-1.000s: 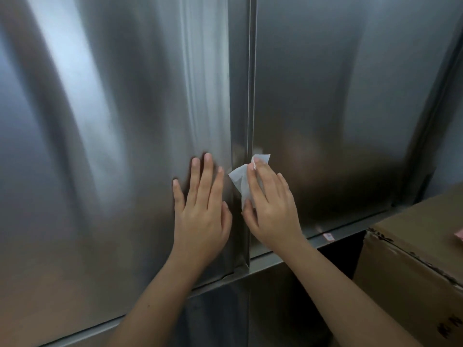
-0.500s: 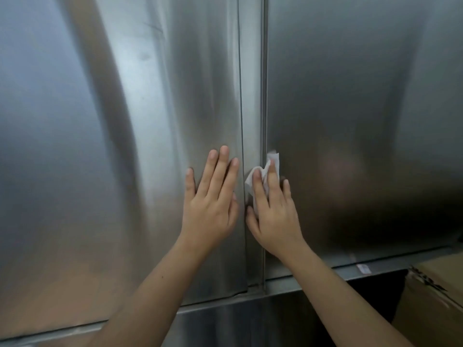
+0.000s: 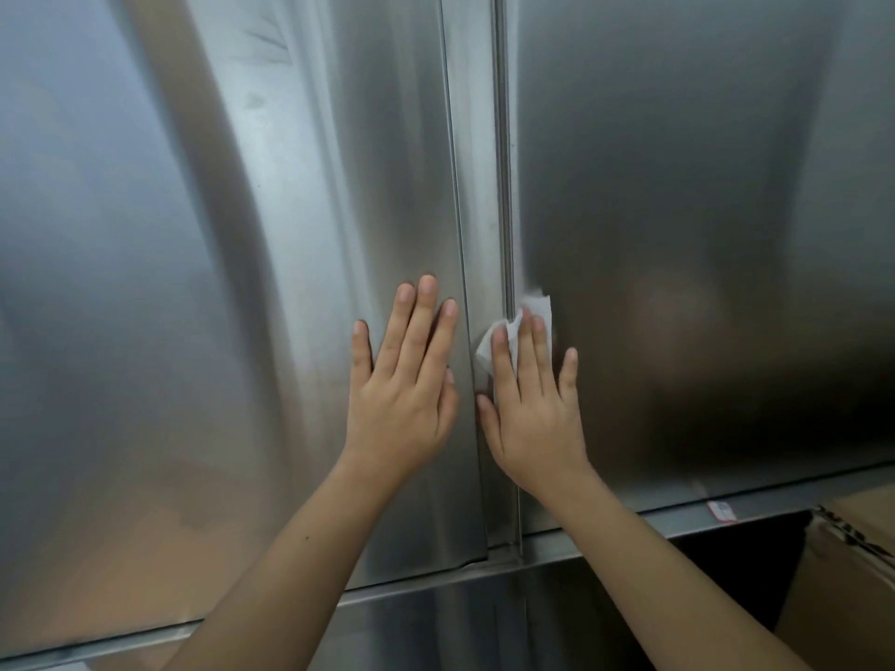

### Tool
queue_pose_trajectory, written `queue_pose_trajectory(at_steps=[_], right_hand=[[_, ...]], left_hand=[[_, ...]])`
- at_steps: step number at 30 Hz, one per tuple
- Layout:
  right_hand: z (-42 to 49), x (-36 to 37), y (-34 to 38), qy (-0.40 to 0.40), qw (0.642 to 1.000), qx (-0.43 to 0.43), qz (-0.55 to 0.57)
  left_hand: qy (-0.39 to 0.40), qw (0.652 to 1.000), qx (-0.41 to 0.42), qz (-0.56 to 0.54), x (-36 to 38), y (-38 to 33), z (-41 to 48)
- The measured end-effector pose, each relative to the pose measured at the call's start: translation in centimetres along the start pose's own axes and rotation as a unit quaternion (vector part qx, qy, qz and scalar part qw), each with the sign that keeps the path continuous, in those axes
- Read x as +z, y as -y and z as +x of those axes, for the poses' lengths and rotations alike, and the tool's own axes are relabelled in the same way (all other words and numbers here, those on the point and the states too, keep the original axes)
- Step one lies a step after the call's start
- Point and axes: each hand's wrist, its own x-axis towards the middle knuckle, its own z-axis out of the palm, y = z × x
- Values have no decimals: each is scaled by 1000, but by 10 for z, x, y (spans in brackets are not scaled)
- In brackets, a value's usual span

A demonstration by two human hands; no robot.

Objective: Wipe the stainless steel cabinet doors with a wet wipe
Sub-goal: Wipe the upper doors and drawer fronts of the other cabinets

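Two stainless steel cabinet doors fill the view: the left door (image 3: 218,283) and the right door (image 3: 702,210), meeting at a vertical seam in the middle. My left hand (image 3: 407,380) lies flat on the left door beside the seam, fingers straight and pointing up. My right hand (image 3: 532,404) presses a white wet wipe (image 3: 537,312) with straight fingers against the left edge of the right door. Most of the wipe is hidden under my fingers; its top and left corner stick out.
A steel rail (image 3: 629,530) runs under the doors, with a small red-edged label (image 3: 720,509) on it. A cardboard box (image 3: 852,588) stands at the lower right below the rail. Beside the box is a dark opening (image 3: 726,564).
The view has swung to the right and upward, so the box has slid toward the frame's corner. My right hand with the wipe has turned more upright on the right door's edge. My left hand stays flat.
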Motion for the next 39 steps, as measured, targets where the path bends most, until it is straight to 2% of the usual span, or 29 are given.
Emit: queue_pose_trajectory(at_steps=[3, 10, 17, 20, 27, 33, 39], right_hand=[[27, -2, -2, -26, 1000, 7, 10], [-15, -1, 6, 23, 1000, 9, 2], [32, -12, -3, -4, 1000, 5, 11], [19, -4, 1, 5, 999, 25, 27], [-79, 17, 11, 97, 994, 35, 35], [-119, 21, 15, 162, 985, 45, 33], [-153, 20, 17, 232, 970, 57, 52]], left_hand=[[-1, 1000, -1, -6, -1, -1, 2], [9, 1000, 1, -14, -6, 1, 2], [15, 1000, 4, -24, -9, 0, 6], [14, 999, -7, -39, -8, -2, 3], [59, 998, -7, -32, 3, -23, -43], [105, 993, -10, -44, 4, -40, -79], [114, 992, -21, -46, 2, -46, -85]])
